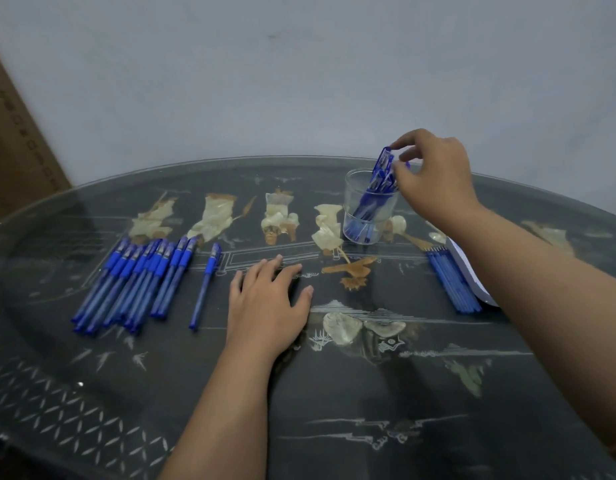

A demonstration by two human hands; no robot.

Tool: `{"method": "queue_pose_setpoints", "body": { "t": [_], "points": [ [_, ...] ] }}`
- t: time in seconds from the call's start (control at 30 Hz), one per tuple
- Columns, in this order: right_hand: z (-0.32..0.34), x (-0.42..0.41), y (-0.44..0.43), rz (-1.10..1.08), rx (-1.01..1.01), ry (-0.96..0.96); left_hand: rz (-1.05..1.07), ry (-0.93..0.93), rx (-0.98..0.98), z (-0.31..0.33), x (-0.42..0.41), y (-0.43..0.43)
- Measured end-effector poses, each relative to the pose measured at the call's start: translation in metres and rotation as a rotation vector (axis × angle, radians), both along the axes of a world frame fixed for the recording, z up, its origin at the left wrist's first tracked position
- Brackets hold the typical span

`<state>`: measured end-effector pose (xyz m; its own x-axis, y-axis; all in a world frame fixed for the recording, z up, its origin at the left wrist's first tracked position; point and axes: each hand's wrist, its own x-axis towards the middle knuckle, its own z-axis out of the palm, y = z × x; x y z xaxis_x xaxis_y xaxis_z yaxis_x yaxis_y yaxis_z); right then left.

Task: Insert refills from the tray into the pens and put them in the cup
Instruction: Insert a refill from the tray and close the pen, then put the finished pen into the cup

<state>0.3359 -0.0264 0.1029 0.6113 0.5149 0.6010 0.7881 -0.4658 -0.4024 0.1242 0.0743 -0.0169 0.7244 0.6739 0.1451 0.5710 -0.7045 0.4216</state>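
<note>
A clear cup (355,216) stands at the back right of the table with several blue pens leaning in it. My right hand (434,174) is over the cup and pinches the top of one blue pen (384,164) that stands in it. My left hand (265,303) rests flat on the table, fingers spread, holding nothing. A row of several blue pens (137,282) lies at the left, with a single blue pen (206,285) lying just right of the row. Several blue refills (452,280) lie at the right on a white tray (467,268), partly hidden by my right forearm.
The table (369,393) is dark, glass-topped and oval, with inlaid pale figures. A grey wall stands close behind it. A brown cardboard sheet (15,133) leans at the far left.
</note>
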Motion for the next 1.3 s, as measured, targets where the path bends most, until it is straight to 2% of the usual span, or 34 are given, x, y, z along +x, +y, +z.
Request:
{"method": "queue_pose_setpoints", "body": {
  "t": [0.13,0.23,0.5,0.67,0.97,1.3],
  "points": [
    [-0.002,-0.029,-0.012,-0.037,0.189,-0.027,0.006,-0.073,-0.056,0.006,-0.005,-0.001],
    [-0.013,-0.065,-0.013,0.015,0.214,0.016,0.038,-0.172,-0.042,0.018,-0.017,-0.002],
    [-0.084,-0.162,0.036,0.250,-0.151,0.364,0.381,-0.264,0.116,0.017,-0.103,0.052],
    [-0.098,-0.203,0.082,0.252,-0.225,0.463,0.407,-0.118,0.116,0.009,-0.133,0.064],
    [-0.099,-0.229,0.118,0.112,-0.347,0.391,0.308,0.042,0.071,0.004,-0.132,0.065],
    [-0.119,-0.198,0.072,0.081,-0.310,0.238,0.291,0.061,0.046,0.004,-0.133,0.067]
  ]
}}
